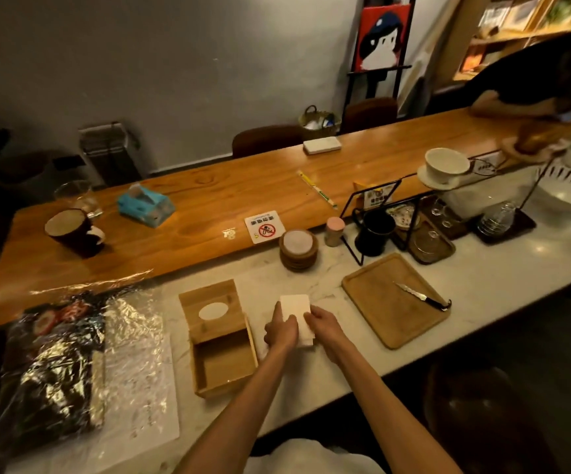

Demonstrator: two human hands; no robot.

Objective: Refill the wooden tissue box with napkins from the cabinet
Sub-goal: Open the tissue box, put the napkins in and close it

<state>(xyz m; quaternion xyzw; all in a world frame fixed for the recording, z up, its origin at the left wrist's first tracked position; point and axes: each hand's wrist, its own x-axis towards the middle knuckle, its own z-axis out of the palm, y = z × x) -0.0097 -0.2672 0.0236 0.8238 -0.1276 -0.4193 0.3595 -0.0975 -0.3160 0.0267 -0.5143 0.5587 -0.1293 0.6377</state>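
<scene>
The wooden tissue box (pixel 224 366) lies open and empty on the white marble counter (pixel 482 289), its lid (pixel 214 311) with an oval slot tipped up at the back. Just right of it a white stack of napkins (pixel 296 309) rests on the counter. My left hand (pixel 280 331) grips the stack's left side and my right hand (pixel 325 328) grips its right side, fingers curled over the near end.
A crinkled plastic napkin package (pixel 61 364) lies at the left. A wooden tray (pixel 376 302) with a knife (pixel 422 297) sits to the right. Coasters (pixel 298 249), a black mug (pixel 374 232) and a rack stand behind. Another person's arm (pixel 533 104) leans on the wooden bar.
</scene>
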